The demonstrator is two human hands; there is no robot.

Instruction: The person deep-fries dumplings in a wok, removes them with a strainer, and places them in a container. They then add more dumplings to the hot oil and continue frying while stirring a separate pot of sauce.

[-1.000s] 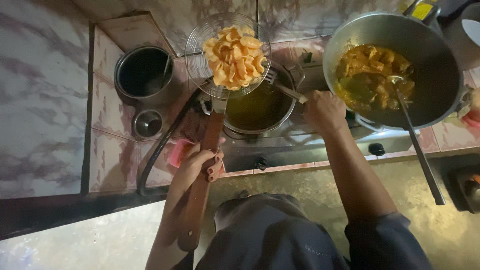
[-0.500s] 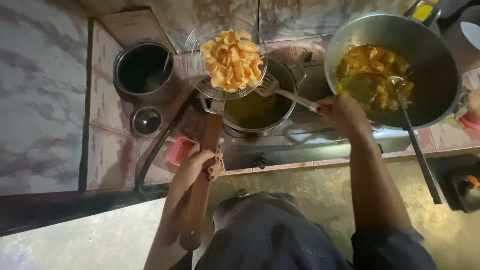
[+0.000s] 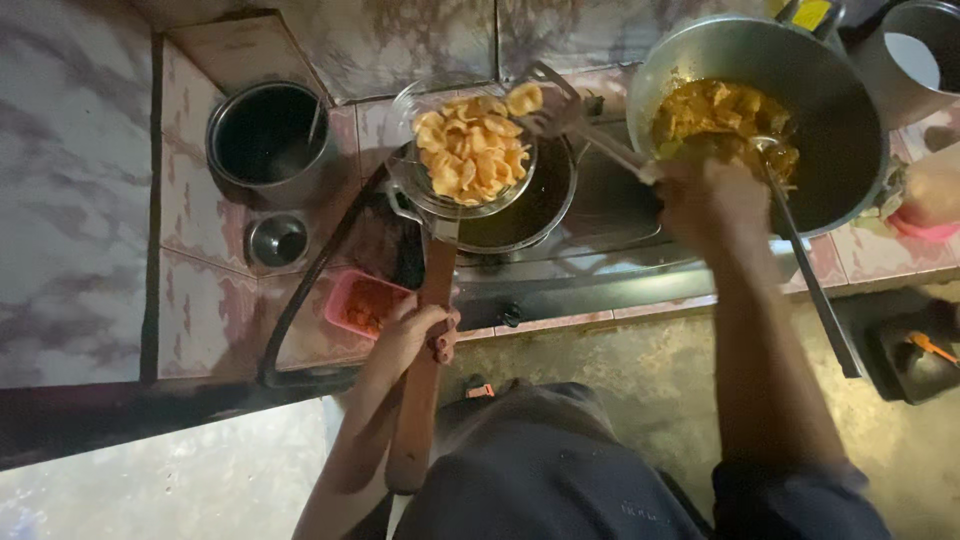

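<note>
Head view: left hand (image 3: 415,335), fingers wrapped round the wooden handle (image 3: 425,350), holds the wire skimmer (image 3: 465,155) of light, brittle crackers (image 3: 475,150) over the oil pan (image 3: 530,205); right hand (image 3: 710,200), fingers closed, lifts the spatula (image 3: 575,110) beside them.

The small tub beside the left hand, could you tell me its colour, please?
Pink; the small tub shows clearly in the head view.
</note>
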